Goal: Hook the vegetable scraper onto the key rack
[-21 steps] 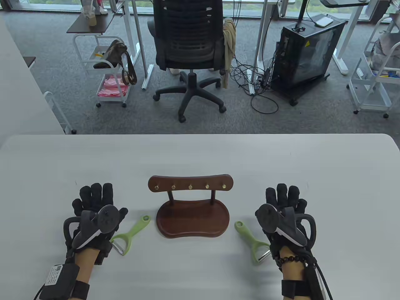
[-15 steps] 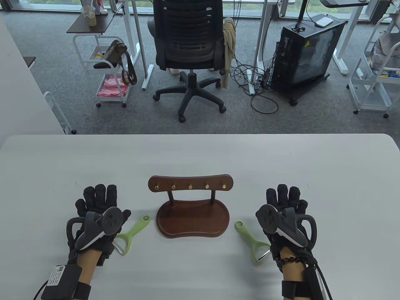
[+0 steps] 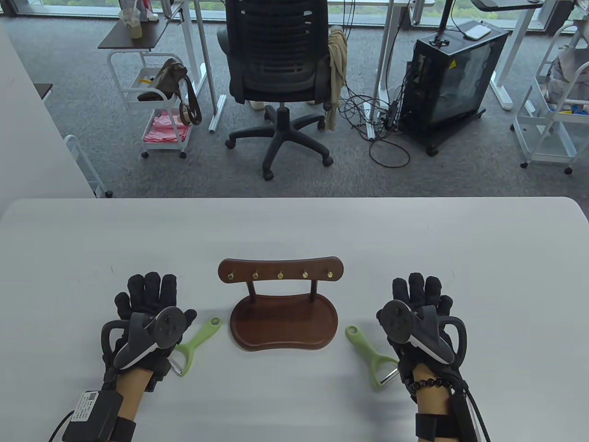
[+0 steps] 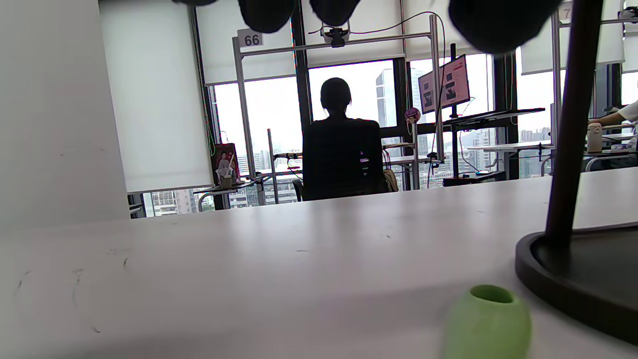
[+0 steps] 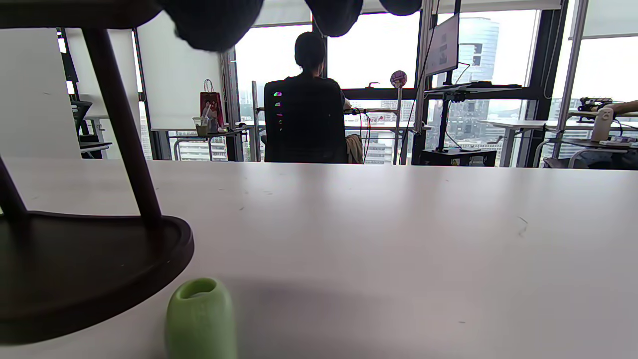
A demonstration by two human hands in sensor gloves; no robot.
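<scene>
A dark wooden key rack (image 3: 280, 270) with several brass hooks stands on its oval base (image 3: 284, 324) in the middle of the white table. A green vegetable scraper (image 3: 195, 343) lies left of the base, its blade end partly under my left hand (image 3: 149, 294). A second green scraper (image 3: 370, 357) lies right of the base, next to my right hand (image 3: 421, 292). Both hands lie flat with fingers spread and hold nothing. The left wrist view shows a scraper's handle end (image 4: 486, 321) beside the base (image 4: 583, 274); the right wrist view shows the other handle end (image 5: 199, 316) by the base (image 5: 89, 269).
The white table (image 3: 294, 230) ends at its far edge, with an office chair (image 3: 280, 78) and a black computer case (image 3: 448, 83) on the floor beyond. White carts (image 3: 158, 106) stand on the floor at the left and the right.
My left hand has slid to the right and slightly forward, toward the left scraper, now covering more of its blade end. My right hand and both scrapers have stayed put.
</scene>
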